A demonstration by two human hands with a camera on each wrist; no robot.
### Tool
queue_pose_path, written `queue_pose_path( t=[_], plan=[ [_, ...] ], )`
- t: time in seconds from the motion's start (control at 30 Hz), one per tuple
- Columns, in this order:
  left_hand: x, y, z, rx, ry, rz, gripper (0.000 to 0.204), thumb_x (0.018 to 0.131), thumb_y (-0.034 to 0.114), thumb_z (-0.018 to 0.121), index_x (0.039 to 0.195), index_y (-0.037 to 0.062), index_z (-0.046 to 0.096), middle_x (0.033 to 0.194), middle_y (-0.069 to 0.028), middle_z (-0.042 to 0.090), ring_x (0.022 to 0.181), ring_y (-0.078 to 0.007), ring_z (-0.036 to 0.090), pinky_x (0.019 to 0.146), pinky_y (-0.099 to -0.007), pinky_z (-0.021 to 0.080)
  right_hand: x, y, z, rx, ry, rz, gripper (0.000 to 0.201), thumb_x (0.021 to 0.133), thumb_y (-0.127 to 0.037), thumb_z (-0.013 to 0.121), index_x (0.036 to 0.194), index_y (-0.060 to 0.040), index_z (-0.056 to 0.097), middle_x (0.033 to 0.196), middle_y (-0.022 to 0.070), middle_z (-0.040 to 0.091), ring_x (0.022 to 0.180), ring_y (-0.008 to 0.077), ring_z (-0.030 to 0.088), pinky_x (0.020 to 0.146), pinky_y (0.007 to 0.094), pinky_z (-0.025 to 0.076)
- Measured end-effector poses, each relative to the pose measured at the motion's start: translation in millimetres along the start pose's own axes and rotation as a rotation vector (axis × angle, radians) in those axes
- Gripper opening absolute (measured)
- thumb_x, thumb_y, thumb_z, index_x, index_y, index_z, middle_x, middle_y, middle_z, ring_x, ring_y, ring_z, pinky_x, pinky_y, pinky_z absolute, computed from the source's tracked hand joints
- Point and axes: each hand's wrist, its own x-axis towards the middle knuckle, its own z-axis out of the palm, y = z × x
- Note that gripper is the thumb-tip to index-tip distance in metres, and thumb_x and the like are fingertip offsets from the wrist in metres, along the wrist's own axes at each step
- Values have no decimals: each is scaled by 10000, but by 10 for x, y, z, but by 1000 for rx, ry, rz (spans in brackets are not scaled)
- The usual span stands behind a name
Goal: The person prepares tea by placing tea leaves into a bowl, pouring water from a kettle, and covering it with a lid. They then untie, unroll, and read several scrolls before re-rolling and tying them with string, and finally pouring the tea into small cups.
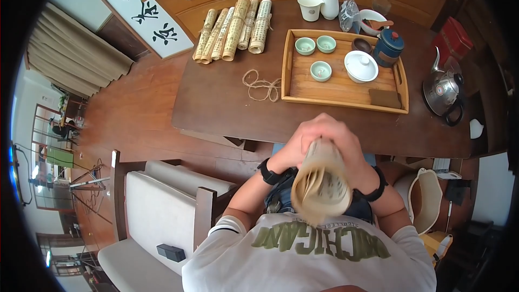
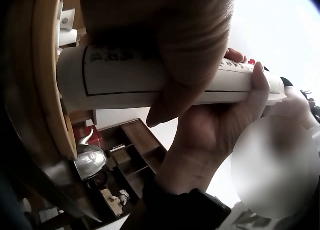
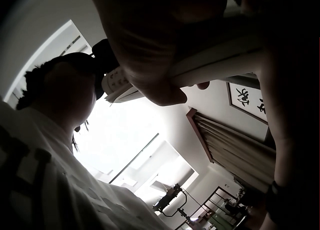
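A rolled paper scroll (image 1: 323, 186) with dark written characters is held in both hands in front of the chest, one end pointing toward the head camera, inner layers showing loosely coiled. My left hand (image 1: 296, 143) grips it from the left and my right hand (image 1: 348, 143) from the right, the hands overlapping at its far part. In the left wrist view the left hand (image 2: 175, 44) wraps over the scroll (image 2: 135, 82), thumb pressed along its side; the right hand (image 2: 215, 125) grips farther along. The right wrist view is dark, with the right hand (image 3: 150, 54) curled around the scroll (image 3: 215, 64).
Several tied scrolls (image 1: 238, 30) lie at the table's back left, with loose twine (image 1: 262, 86) nearer. A wooden tray (image 1: 330, 100) bears green cups (image 1: 320, 71), a lidded white bowl (image 1: 361, 67) and a blue canister (image 1: 389, 47). A metal kettle (image 1: 442, 87) stands to the right.
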Motion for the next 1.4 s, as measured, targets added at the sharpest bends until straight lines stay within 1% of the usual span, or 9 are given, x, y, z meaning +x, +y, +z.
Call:
queue_pose_path(
  t=[0.07,0.2,0.23,0.37,0.43,0.53,0.87,1.03,1.4],
  plan=[
    [-36,-94,-15,-109,17,-32,476,791,243,817,1183,42,637,1151,-99,659,1088,-235,648,947,-373,528,-49,142,4,180,31,226,757,736,-176,920,1379,-71,535,1110,43,719,958,171,688,936,346,489],
    [-64,346,-67,-433,31,-218,628,904,155,760,1461,71,481,1418,-88,562,1301,-205,552,1094,-373,473,15,351,-64,155,26,221,790,723,-187,940,1388,-54,536,1229,81,676,1128,150,656,986,327,507],
    [-59,235,-90,-394,2,-209,653,916,143,752,1492,74,452,1442,-91,545,1338,-208,531,1117,-376,458,37,377,-56,282,35,286,559,766,-94,861,1256,-24,602,970,10,636,908,112,591,873,302,485],
    [1,-61,-184,74,-131,-182,704,879,149,778,1496,68,450,1447,-108,542,1367,-234,511,1133,-393,432,27,567,-130,354,28,350,465,766,-107,872,1163,-53,636,915,1,640,869,113,603,826,292,498],
    [27,-13,-170,15,-101,-301,725,875,177,802,1499,69,449,1461,-105,535,1377,-240,503,1144,-400,424,28,625,-226,411,-75,411,695,727,-162,909,1318,-8,577,1170,49,643,1071,141,593,967,320,483],
    [26,94,-166,-107,-61,-414,745,870,202,826,1500,70,449,1467,-99,531,1385,-238,493,1153,-399,414,2,722,-265,523,-161,434,776,722,-195,926,1376,16,567,1289,75,651,1179,154,583,1043,337,468],
    [-97,-199,-225,20,-134,-235,795,773,124,910,1454,78,502,1385,-75,585,1310,-213,545,1106,-384,454,-27,676,-142,446,-101,477,670,776,-221,903,1334,10,615,1254,79,676,1145,154,611,1012,328,487],
    [-113,-209,-231,21,-161,-230,815,739,102,932,1438,76,514,1349,-62,606,1279,-203,562,1080,-376,474,78,484,-75,471,-10,400,364,762,-121,862,1038,-74,630,854,-7,636,810,87,590,730,260,474],
    [9,-81,-148,-28,-89,-333,995,675,164,963,1493,83,401,1421,-77,536,1334,-215,508,1130,-387,427,-27,675,-66,451,-45,332,290,773,-91,801,967,-68,587,810,11,613,749,102,593,687,258,482]
  ],
)
